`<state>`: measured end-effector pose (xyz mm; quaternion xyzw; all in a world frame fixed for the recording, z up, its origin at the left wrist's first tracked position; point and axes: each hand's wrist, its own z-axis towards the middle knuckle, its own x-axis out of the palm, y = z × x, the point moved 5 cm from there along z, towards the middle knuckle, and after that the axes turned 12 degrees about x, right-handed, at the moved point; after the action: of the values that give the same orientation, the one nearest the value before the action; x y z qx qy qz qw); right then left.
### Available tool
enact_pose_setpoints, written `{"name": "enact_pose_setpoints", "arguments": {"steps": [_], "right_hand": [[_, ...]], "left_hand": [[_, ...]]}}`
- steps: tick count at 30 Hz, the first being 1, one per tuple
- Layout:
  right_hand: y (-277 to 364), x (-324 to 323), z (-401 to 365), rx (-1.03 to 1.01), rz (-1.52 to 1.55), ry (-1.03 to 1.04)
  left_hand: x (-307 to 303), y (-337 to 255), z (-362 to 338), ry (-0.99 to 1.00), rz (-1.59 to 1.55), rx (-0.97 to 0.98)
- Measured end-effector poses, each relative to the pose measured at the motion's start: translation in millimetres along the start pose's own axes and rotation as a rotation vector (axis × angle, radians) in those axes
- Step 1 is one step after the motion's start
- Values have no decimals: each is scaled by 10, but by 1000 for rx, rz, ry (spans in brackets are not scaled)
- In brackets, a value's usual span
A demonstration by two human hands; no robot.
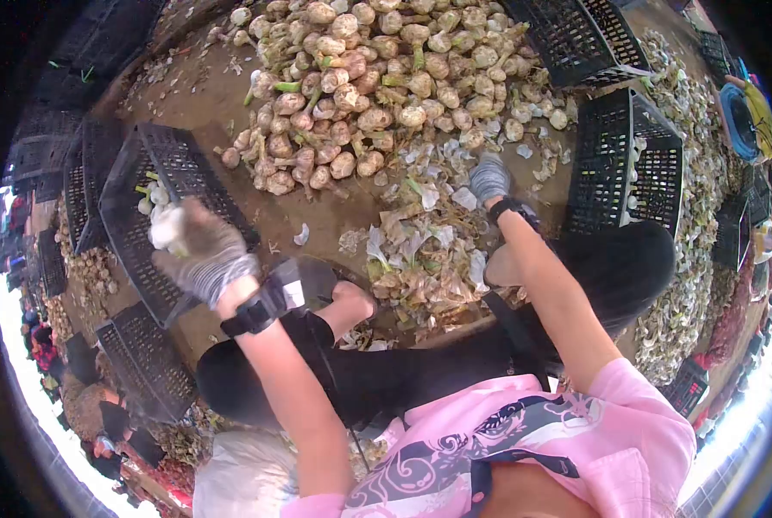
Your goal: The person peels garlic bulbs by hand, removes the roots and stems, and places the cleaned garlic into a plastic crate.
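My left hand (203,252), in a striped grey knit glove and blurred by motion, is closed around a clean white garlic bulb (167,226). It is over the near side of a black plastic crate (192,177), where a few white bulbs with green stems (153,192) lie. At the lower edge of a large heap of dirt-covered garlic bulbs (360,95) is my right hand (489,180), gloved alike. Its back faces me and the fingers are hidden, so I cannot see whether it holds anything. Loose garlic skins (425,250) lie beneath and beside it.
Black crates stand at the right (614,164), upper right (576,39) and lower left (148,358). More garlic skins (696,216) cover the ground along the right. A white sack (248,475) is beside my left leg. Other people (101,406) sit at the far lower left.
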<state>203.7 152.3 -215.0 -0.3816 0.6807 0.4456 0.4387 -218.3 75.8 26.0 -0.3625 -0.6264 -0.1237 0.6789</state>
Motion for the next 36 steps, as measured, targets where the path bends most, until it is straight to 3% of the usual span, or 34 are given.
{"name": "enact_pose_setpoints", "arguments": {"steps": [1, 2, 3, 5, 6, 9, 11, 13, 14, 15, 17, 18, 19, 20, 21, 23, 24, 26, 27, 29, 33, 35, 36], "right_hand": [[-8, 7, 79, 10, -151, -36], [-15, 10, 156, -38, -147, -189], [-65, 120, 295, -39, -149, -188], [-205, 363, 555, 16, -96, -144], [-246, 445, 652, 170, -129, -32], [-729, 1350, 1132, 48, -202, 82], [-449, 918, 905, 101, -178, 37], [-232, 792, 707, -105, -211, 96], [-253, 869, 606, -306, -321, -25], [134, 76, 163, 199, 437, 46], [84, 415, 102, 113, 407, 102], [342, 180, -103, 18, 468, 227], [632, -158, -374, -75, 530, 351], [736, -197, -496, -93, 408, 370], [803, -107, -601, -332, 560, 361], [1280, -945, -1061, -672, 379, 186], [1264, -1008, -1087, -662, 373, 173], [1086, -1064, -1023, -307, 701, 421], [1060, -1139, -1009, -202, 1001, 540], [1015, -1329, -1007, -77, 1310, 683], [992, -1407, -1013, 54, 1159, 757], [1100, -1587, -1055, -163, 1213, 517], [1101, -1634, -1062, -110, 1106, 537]], "left_hand": [[147, -42, -14, -108, 46, 139], [153, -87, -3, -174, 166, 155], [121, -141, -3, -240, 287, 171], [215, 56, -79, 73, 234, -91], [203, 188, -164, 32, 219, -195], [207, 601, -525, -41, 591, -166], [6, 930, -686, -126, 416, -542], [-190, 1149, -856, -92, 601, -631], [-358, 1251, -901, 58, 686, -671], [-496, 1314, -966, 206, 772, -704], [-588, 1354, -1229, 107, 1016, -660], [-794, 1448, -1300, 94, 1025, -636], [-1059, 1602, -1326, 307, 1138, -602], [-1170, 1664, -1346, 528, 1244, -569], [-1100, 1610, -1346, 526, 1254, -558], [-863, 1615, -1504, 256, 821, -887], [-729, 1560, -1478, 279, 868, -811], [-517, 1524, -1430, 317, 753, -762], [-403, 1494, -1395, 338, 651, -701], [-283, 1480, -1395, 441, 678, -656], [-70, 1461, -1531, 603, 714, -596], [19, 1446, -1590, 647, 688, -596], [41, 1434, -1598, 669, 710, -576]]}}
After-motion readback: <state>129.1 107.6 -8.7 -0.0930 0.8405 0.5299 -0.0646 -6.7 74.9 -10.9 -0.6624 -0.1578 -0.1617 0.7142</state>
